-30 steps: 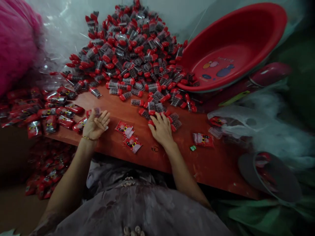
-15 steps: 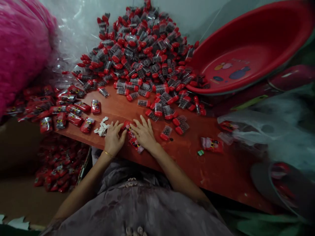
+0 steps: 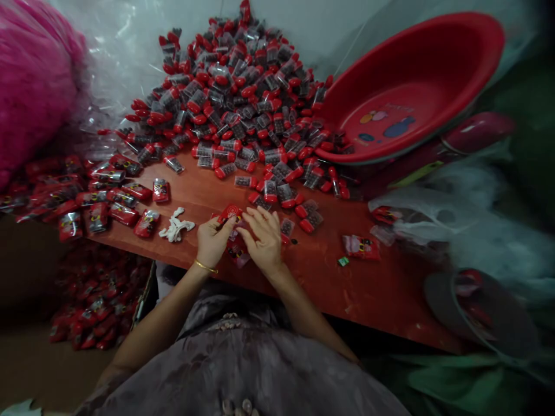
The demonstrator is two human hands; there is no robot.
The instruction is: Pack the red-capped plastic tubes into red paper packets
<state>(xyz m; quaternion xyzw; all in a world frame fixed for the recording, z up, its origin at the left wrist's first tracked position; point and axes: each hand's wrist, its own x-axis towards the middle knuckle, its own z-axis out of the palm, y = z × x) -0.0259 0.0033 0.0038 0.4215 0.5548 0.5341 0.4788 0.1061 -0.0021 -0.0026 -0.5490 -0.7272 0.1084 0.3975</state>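
Before us, the reddish counter (image 3: 377, 294) runs below a pale wall. At left lie filled red packets (image 3: 124, 214), then a white tangle (image 3: 176, 226). Our left hand (image 3: 212, 242) pinches a red wrapper (image 3: 233, 212) above the counter's near edge; our right hand (image 3: 263, 240), fingers loosely curled, meets its right side. Behind them rises a heap of red-capped tubes (image 3: 243, 98); the red basin (image 3: 416, 86) leans at right.

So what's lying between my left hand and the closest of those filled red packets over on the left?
A small clump of white strips lies between your left hand and that filled packet, as the head view shows.
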